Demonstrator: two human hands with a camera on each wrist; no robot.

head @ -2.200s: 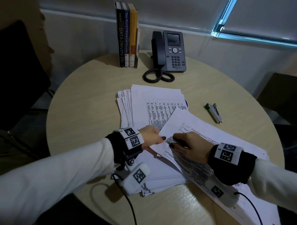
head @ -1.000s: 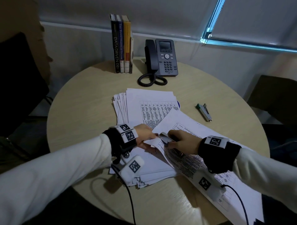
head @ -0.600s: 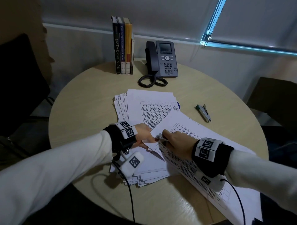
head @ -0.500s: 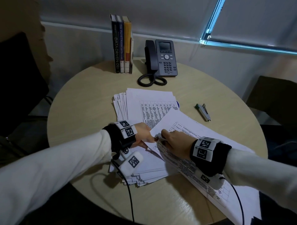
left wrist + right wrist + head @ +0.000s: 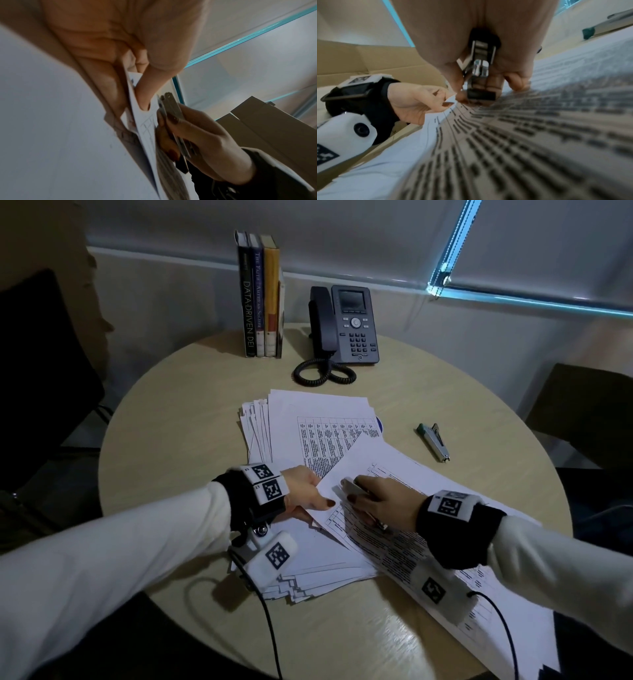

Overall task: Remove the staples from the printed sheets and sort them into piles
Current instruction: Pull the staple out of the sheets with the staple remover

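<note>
On a round wooden table (image 5: 164, 419) mid-frame, the left hand (image 5: 303, 491) pinches a sheet's (image 5: 383, 460) corner while the right hand (image 5: 383, 501) grips a metal staple remover (image 5: 479, 70), with books (image 5: 262, 296) and a phone (image 5: 346, 326) before the grey wall at top.

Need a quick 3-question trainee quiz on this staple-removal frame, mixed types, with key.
1. True or false: the right hand grips a metal staple remover.
2. The left hand pinches: A) the phone cord B) the corner of the printed sheets C) a book
3. Which tool lies unused on the table, right of the paper stack?

Key: 1 true; 2 B; 3 the green-tipped stapler.
</note>
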